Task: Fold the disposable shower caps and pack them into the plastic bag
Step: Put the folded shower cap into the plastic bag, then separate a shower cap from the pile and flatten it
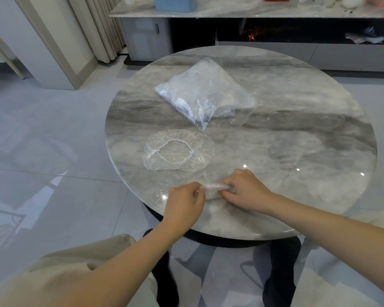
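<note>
— What has each grip got?

— Both hold one thing: a clear, crinkled disposable shower cap rolled into a thin strip (215, 186). The left hand (185, 201) pinches its left end with curled fingers; the right hand (244, 191) curls round its right end. Both grips are narrow, closed on the plastic, and the strip spans the small gap between them, low over the round grey marble bench (297, 151).

— How near the edge?

— Close. The hands work near the bench's rim on the person's side, the left hand nearly at the rim.

— And the rest of the work?

— Just beyond the left hand lies a second clear shower cap, spread flat with its elastic ring upward (179, 150), apart from the hands. Farther back, near the bench's middle, lies the clear plastic bag with white caps inside (203, 93), its loose open end trailing right. The bench's right half offers bare room.
</note>
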`<state>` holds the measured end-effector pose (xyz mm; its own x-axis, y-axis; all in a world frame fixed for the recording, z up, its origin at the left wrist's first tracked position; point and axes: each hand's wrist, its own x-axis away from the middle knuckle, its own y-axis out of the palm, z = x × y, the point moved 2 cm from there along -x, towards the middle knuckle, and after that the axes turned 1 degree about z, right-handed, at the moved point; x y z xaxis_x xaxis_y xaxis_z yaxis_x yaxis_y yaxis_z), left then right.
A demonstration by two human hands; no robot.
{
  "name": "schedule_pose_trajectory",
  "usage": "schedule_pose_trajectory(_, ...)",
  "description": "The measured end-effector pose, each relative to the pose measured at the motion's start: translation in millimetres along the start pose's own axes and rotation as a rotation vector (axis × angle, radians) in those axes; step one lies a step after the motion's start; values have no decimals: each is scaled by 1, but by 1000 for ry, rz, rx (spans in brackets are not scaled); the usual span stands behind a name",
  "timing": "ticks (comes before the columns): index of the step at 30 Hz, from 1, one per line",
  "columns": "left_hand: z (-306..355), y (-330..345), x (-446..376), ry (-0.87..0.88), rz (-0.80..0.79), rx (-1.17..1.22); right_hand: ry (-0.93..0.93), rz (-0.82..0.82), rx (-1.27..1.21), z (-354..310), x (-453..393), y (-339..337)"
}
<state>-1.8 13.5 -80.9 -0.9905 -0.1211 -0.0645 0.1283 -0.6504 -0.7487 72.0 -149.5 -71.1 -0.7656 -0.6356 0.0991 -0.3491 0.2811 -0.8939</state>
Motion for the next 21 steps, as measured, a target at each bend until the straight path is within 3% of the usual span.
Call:
schedule_pose_trajectory(3,-3,1,-4,-131,1,97,130,-42,-78,1,-3,2)
schedule_pose_trajectory(8,-9,2,-11,-199,5,88,297,-74,-123,4,-8,7)
schedule_pose_trajectory(17,-12,0,-19,-224,-46,-56,494,-152,-29,8,-13,-4)
schedule_pose_trajectory(21,-16,-2,-23,-259,-81,-59,543,-99,-34,12,-11,-10)
